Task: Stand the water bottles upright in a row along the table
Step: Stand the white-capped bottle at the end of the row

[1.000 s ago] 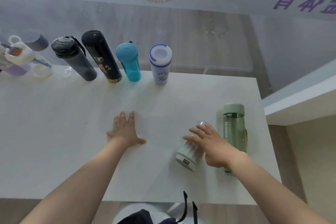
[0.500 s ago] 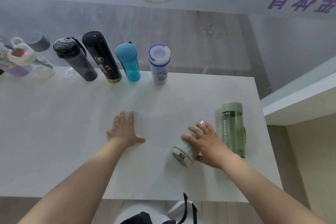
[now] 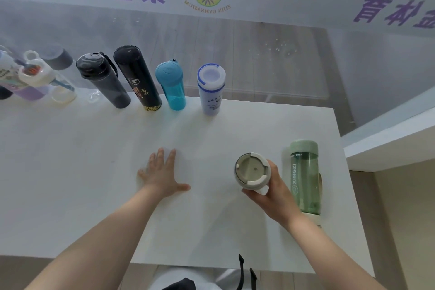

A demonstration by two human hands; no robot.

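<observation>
1. The right hand (image 3: 270,189) has its grip wrapped around the white bottle (image 3: 252,171), fingers curled on its right side, thumb on the near side. The lid faces the camera, so it is held about upright, probably ready to join the row.
2. The left hand (image 3: 162,172) lies flat on the counter (image 3: 70,172), fingers straight and holding nothing, likely as a brace.
3. Just right of the grip, the green bottle (image 3: 304,176) lies on its side, not yet stood up.
4. Along the far edge, 4 bottles stand in a row: grey bottle (image 3: 103,80), black bottle (image 3: 136,77), blue bottle (image 3: 170,85) and pale bottle (image 3: 210,89).
5. Compared with 0.5 s ago, the white bottle has gone from lying under the hand to upright.
</observation>
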